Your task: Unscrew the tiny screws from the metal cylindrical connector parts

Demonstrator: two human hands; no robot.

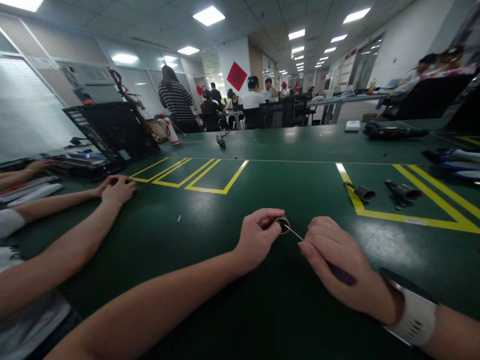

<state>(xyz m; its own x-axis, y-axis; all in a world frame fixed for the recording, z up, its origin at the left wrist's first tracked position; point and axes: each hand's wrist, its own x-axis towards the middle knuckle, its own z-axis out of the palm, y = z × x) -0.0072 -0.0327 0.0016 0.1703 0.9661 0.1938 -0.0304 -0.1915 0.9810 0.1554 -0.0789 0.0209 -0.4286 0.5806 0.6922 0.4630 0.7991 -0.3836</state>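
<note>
In the middle of the head view, my left hand (pixel 258 237) pinches a small dark cup-shaped part (pixel 286 220) between thumb and fingers, its round opening turned toward my right side. My right hand (pixel 333 257) is closed around a screwdriver (pixel 345 275) with a dark handle. Its thin metal shaft points left and reaches into the opening; the tip is hidden inside. Two similar dark cup-shaped pieces with stems, one nearer (pixel 363 193) and one farther right (pixel 407 191), lie beyond my right hand. Tiny bits lie beside the farther one.
Yellow tape (pixel 412 220) marks areas on the green table (pixel 210 225). Another person's hands (pixel 118 190) rest at the left. A black device (pixel 393 131) and a white box (pixel 352 125) lie at the back right. A small dark part (pixel 220 141) lies farther back.
</note>
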